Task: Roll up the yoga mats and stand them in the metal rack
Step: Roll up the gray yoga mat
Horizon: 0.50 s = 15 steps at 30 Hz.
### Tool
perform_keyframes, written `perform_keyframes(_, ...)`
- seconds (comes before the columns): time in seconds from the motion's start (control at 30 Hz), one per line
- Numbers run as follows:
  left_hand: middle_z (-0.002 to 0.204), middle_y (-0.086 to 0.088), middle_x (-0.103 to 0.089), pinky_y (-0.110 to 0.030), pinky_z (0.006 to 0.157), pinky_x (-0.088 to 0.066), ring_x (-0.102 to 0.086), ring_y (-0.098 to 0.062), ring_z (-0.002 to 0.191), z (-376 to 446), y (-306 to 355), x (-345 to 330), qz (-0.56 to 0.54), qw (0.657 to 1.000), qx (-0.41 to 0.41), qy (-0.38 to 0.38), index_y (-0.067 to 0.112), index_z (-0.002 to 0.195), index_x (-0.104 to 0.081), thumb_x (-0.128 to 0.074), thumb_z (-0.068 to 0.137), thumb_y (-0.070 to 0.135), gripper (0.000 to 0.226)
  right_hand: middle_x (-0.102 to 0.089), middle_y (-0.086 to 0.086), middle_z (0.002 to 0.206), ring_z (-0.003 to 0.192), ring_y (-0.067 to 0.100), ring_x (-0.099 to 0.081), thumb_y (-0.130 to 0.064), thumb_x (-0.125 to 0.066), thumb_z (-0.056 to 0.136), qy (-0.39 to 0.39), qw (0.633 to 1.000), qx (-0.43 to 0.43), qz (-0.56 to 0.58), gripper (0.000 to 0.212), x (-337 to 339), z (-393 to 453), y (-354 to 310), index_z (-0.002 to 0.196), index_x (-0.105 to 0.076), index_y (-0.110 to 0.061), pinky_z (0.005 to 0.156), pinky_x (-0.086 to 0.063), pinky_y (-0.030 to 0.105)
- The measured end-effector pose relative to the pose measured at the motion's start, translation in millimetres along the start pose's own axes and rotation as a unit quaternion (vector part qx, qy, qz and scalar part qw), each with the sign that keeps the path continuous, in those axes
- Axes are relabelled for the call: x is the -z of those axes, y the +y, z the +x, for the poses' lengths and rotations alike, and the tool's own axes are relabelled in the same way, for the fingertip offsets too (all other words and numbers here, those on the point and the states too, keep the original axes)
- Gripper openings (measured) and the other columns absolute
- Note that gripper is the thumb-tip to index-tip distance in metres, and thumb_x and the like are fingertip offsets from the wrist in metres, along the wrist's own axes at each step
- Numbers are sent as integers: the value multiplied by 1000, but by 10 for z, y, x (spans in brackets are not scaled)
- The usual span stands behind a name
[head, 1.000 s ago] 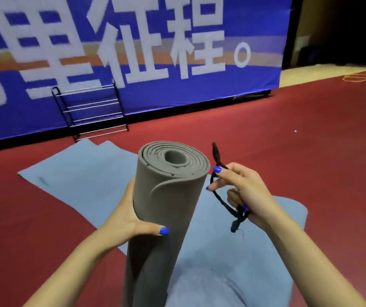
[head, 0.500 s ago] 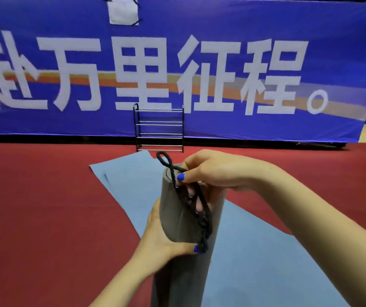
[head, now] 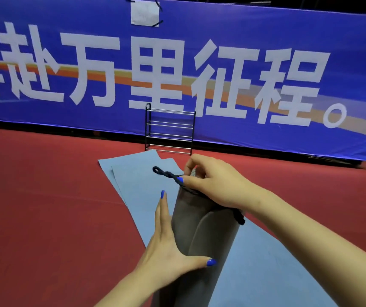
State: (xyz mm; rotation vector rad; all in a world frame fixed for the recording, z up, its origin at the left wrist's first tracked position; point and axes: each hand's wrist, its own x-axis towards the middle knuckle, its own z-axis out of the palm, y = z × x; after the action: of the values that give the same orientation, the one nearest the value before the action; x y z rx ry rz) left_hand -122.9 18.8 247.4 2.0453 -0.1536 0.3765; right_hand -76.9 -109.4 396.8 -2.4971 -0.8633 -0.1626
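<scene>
Rolled grey mat (head: 202, 235) upright at lower centre, left hand (head: 166, 251) flat against its side with fingers straight, right hand (head: 215, 185) at its top pinching black cord (head: 166, 173), metal rack (head: 170, 129) upper centre
</scene>
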Motion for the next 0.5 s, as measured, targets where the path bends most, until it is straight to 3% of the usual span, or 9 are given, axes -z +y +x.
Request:
perform_keyframes(0.1,151,22,29,-17,96,-38,-15,9,136,-15,16,13,63,996,-69,-10,60,114,48,-79,53,66,140,-54,-12,64,61,5,-47,-39,-53,92,35,999,15,1,8,-22,-10,41,88,-55,-33,59,-37,27)
perform_keyframes(0.2,145,27,38,-18,99,-35,-2,13,132,-3,57,67,115,984,-136,-21,61,115,45,-64,53,78,127,-56,-13,62,59,2,-49,-23,-56,89,15,997,12,75,11,-27,-12,64,93,-63,-31,60,-38,24)
perform_keyframes(0.3,143,32,37,-13,97,-29,-4,9,134,-5,69,111,135,982,-133,-24,62,114,45,-58,51,82,122,-59,-14,60,58,0,-50,-12,-63,82,-54,980,-8,190,25,99,-48,66,102,-66,-26,58,-39,15)
perform_keyframes(0.4,152,25,25,-19,94,-36,-19,0,136,-4,29,132,153,975,-160,-4,58,125,40,-58,56,84,123,-67,6,78,74,11,-59,-3,-69,81,-115,965,-5,234,33,276,-91,111,110,-65,-19,77,-49,30)
perform_keyframes(0.5,152,24,24,-23,93,-40,-30,-9,137,-3,0,154,164,979,-122,-2,53,123,45,-41,45,98,125,-68,0,84,75,8,-62,-2,-74,78,-139,967,14,213,42,349,-133,111,115,-64,-19,79,-53,30)
